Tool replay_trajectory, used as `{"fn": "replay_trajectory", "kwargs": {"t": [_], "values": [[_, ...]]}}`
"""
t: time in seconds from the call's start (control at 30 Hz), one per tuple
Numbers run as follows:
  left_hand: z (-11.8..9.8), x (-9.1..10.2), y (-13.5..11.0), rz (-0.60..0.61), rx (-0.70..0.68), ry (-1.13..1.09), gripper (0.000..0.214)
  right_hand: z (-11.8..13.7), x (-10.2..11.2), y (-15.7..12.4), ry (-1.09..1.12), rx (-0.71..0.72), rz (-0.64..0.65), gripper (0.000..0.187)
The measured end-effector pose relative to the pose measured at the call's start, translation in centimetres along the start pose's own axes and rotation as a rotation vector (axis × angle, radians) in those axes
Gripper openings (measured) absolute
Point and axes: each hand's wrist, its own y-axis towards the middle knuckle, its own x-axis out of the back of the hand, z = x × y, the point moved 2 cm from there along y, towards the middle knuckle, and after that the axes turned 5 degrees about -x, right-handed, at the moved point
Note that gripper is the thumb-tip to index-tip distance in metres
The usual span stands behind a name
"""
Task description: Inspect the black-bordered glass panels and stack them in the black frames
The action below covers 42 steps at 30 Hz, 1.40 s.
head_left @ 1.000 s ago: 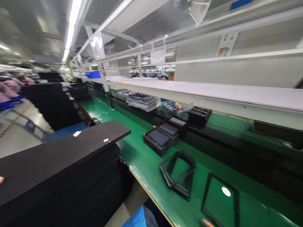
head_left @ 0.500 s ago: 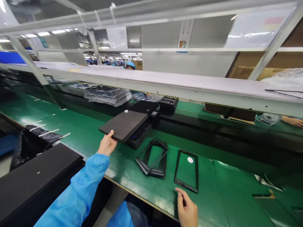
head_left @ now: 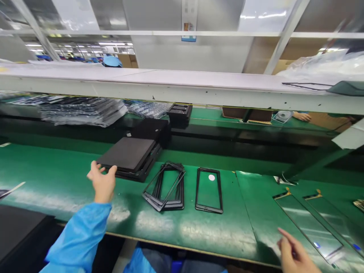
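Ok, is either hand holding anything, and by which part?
Nothing is held. The left hand is open beside the black panel's near corner; the right hand is open above the green bench.

Nothing legible from here: the paper sheet (head_left: 189, 21) hanging off the upper rail (head_left: 227, 33) carries print (too small and blurred to read).

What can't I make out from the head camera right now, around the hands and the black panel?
1. Head view, bottom edge cuts off part of the right hand.
2. The black panel covers the trays beneath; their contents are hidden.
3. The shelf hides all but the co-worker's hand.
4. The notice above is too small to read.
5. Whether the left hand touches the panel: unclear.
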Motion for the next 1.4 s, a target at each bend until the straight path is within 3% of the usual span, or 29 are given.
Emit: {"fn": "replay_trajectory", "kwargs": {"t": [0.1, 0.2, 0.3, 0.4, 0.57, 0.67, 0.73, 0.83, 0.9, 0.97, 1.03, 1.1, 1.17, 1.27, 1.4], "values": [[-1.9, -4.3, -1.2, 0.31, -0.22, 0.144, 0.024, -1.1, -0.1, 6.1, -0.156, 0.324, -0.121, 0.059], [-3.3, -10.5, -1.5, 0.644, -0.326, 0.294, 0.017, -1.9, -1.6, 9.4, -0.238, 0.367, -0.172, 0.071], [-3.9, -15.3, -1.3, 0.799, -0.348, 0.435, 0.026, -2.5, -2.9, 8.0, -0.304, 0.389, -0.149, 0.068], [-3.9, -17.4, -1.0, 0.871, -0.325, 0.508, 0.028, -2.7, -3.2, 2.4, -0.369, 0.478, -0.074, 0.072], [-4.5, -16.8, 0.5, 0.96, -0.226, 0.438, 0.018, -0.8, -1.7, -7.1, -0.459, 0.668, 0.057, 0.059], [-5.3, -15.5, 1.1, 1.04, -0.156, 0.287, 0.037, 0.7, 0.3, -9.1, -0.386, 0.733, 0.016, 0.044], [-5.9, -14.4, 0.4, 1.037, -0.117, 0.136, 0.045, 1.6, 1.9, -9.2, -0.363, 0.748, 0.001, 0.045], [-6.7, -12.7, -3.2, 0.994, -0.063, -0.161, 0.052, 3.9, 4.8, -9.0, -0.216, 0.7, -0.045, 0.035], [-7.1, -11.8, -7.0, 1.026, -0.046, -0.241, 0.055, 6.3, 6.3, -9.2, -0.057, 0.616, -0.106, 0.026], [-7.5, -11.2, -10.9, 1.067, 0.003, -0.329, 0.055, 9.3, 6.8, -9.9, 0.082, 0.497, -0.117, 0.03], [-7.9, -10.7, -14.3, 1.101, 0.039, -0.425, 0.053, 12.2, 6.0, -11.1, 0.309, 0.255, -0.007, 0.039], [-8.3, -10.1, -16.7, 1.119, 0.061, -0.496, 0.049, 14.7, 4.1, -12.7, 0.603, -0.047, 0.199, 0.054], [-8.4, -9.6, -18.0, 1.118, 0.067, -0.551, 0.044, 16.6, 2.0, -14.3, 0.79, -0.212, 0.349, 0.062], [-8.3, -8.8, -18.7, 1.106, 0.048, -0.617, 0.039, 17.7, -0.1, -16.0, 0.884, -0.292, 0.44, 0.06], [-8.2, -8.2, -18.9, 1.065, 0.007, -0.636, 0.034, 18.0, -1.1, -16.7, 0.878, -0.301, 0.507, 0.059]]}}
